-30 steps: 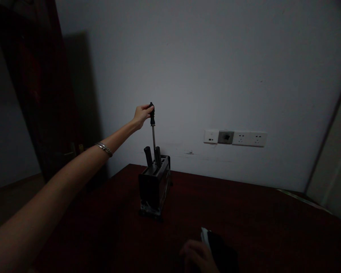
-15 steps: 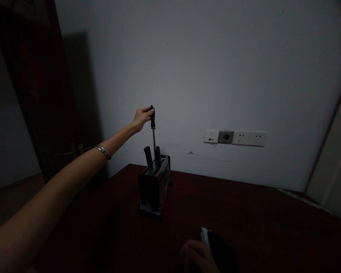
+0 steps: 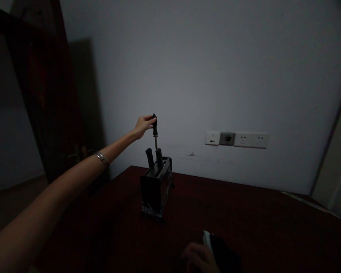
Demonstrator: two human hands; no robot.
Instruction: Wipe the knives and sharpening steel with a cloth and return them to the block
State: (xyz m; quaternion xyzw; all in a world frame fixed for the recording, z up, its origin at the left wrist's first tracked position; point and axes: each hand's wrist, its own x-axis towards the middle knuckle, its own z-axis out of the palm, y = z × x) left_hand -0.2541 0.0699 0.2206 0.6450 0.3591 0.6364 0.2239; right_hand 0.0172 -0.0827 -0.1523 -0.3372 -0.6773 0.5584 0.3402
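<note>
My left hand [image 3: 143, 125] reaches far out and is closed on the black handle of a sharpening steel [image 3: 155, 131]. The thin metal rod stands upright, its lower part inside a slot of the dark knife block [image 3: 156, 187]. Two more black handles [image 3: 154, 157] stick out of the block beside it. The block stands on the dark red table [image 3: 258, 223]. My right hand [image 3: 200, 258] rests low near the table's front edge on a dark cloth with a white edge [image 3: 221, 250]; its fingers are dim and I cannot see how they lie. A bracelet [image 3: 101, 157] circles my left wrist.
A white wall with a row of sockets [image 3: 237, 139] runs behind the table. A dark wooden door with a handle [image 3: 74, 153] stands at the left. A pale door frame [image 3: 335, 174] shows at the far right. The room is dim.
My left hand has lowered the sharpening steel, so less of the rod shows above the block. The right hand has stayed on the cloth.
</note>
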